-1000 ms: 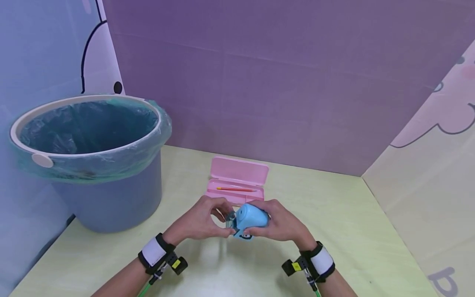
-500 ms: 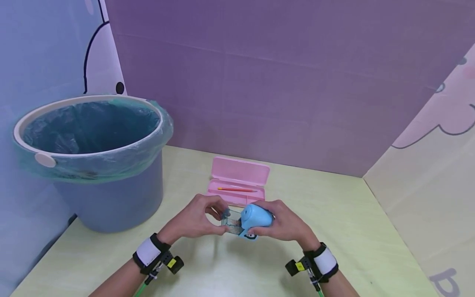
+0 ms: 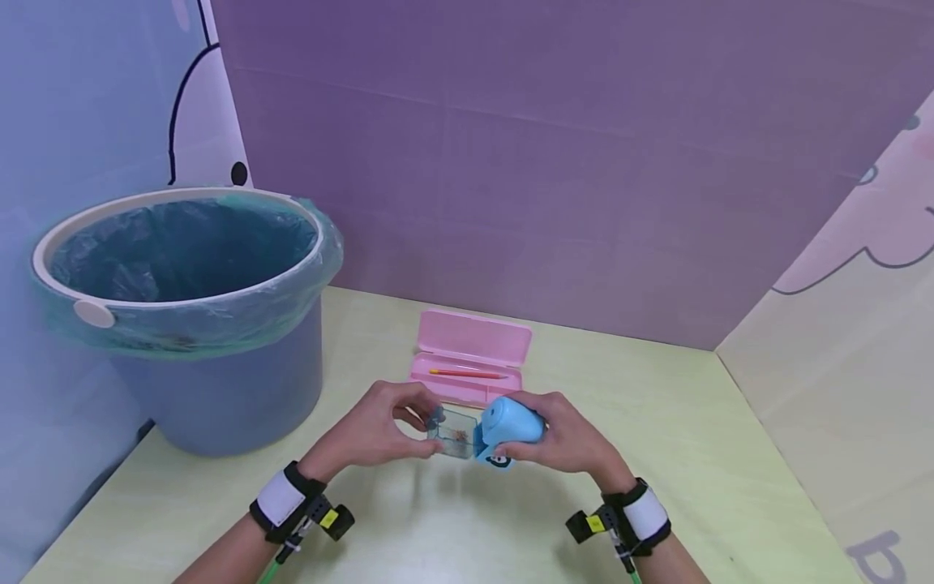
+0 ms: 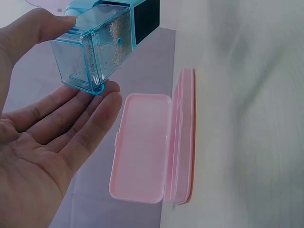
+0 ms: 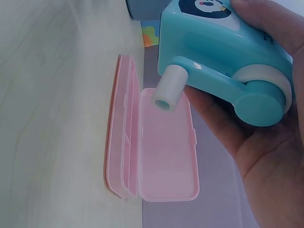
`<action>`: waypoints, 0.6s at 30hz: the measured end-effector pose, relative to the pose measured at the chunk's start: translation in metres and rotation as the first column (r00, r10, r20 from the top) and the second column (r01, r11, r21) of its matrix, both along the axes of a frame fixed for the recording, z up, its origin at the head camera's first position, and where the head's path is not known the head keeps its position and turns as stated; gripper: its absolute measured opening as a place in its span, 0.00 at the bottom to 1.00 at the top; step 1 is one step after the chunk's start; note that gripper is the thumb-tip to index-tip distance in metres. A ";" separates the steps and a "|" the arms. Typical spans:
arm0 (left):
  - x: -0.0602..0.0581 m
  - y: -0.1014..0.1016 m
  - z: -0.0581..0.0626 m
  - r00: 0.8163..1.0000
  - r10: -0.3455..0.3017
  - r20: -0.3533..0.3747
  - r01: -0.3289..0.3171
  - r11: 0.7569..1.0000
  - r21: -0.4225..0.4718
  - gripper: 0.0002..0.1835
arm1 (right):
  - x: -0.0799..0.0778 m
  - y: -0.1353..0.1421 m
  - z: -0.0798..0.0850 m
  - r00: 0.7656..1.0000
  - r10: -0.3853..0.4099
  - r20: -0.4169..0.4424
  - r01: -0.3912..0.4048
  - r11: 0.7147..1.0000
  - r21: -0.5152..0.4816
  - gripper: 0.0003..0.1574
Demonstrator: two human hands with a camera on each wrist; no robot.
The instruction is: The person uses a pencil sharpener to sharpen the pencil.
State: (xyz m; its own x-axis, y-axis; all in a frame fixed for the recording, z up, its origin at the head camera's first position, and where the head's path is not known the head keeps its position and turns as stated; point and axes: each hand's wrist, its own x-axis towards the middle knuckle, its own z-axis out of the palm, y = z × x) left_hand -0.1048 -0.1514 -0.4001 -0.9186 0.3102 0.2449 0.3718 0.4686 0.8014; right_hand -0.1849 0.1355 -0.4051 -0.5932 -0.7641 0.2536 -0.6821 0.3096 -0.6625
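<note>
My right hand (image 3: 565, 434) grips a blue crank pencil sharpener (image 3: 511, 422) over the table, tilted on its side. In the right wrist view its crank handle (image 5: 173, 85), with a white knob, points away from the palm. Between thumb and fingers, my left hand (image 3: 379, 426) pinches the clear bluish shavings drawer (image 3: 458, 434) of the sharpener. Shavings lie inside the drawer, as the left wrist view shows. The drawer sticks far out toward the left; whether its inner end is still in the body, I cannot tell.
Behind the hands lies an open pink pencil case (image 3: 470, 349) holding a red pencil (image 3: 467, 373). A large grey-blue bin (image 3: 241, 397) with a green plastic liner (image 3: 182, 332) stands at the left on the pale table (image 3: 693, 454). A purple wall rises behind.
My left hand has moved left and drawn the shavings drawer out from the sharpener, so more of it shows. My right hand has shifted slightly right with the sharpener.
</note>
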 end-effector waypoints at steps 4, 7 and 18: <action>0.003 -0.006 0.004 1.000 0.017 -0.009 -0.017 1.000 0.013 0.23 | -0.001 0.001 -0.001 1.000 -0.007 -0.001 0.007 1.000 0.000 0.39; 0.006 -0.013 0.013 0.998 0.039 -0.041 -0.038 0.999 0.021 0.23 | -0.002 0.002 -0.002 1.000 -0.014 -0.010 0.014 1.000 0.017 0.39; 0.021 -0.034 0.081 0.955 0.212 -0.208 -0.204 0.977 0.058 0.24 | -0.004 0.006 -0.010 0.999 -0.032 0.006 0.032 0.997 0.070 0.37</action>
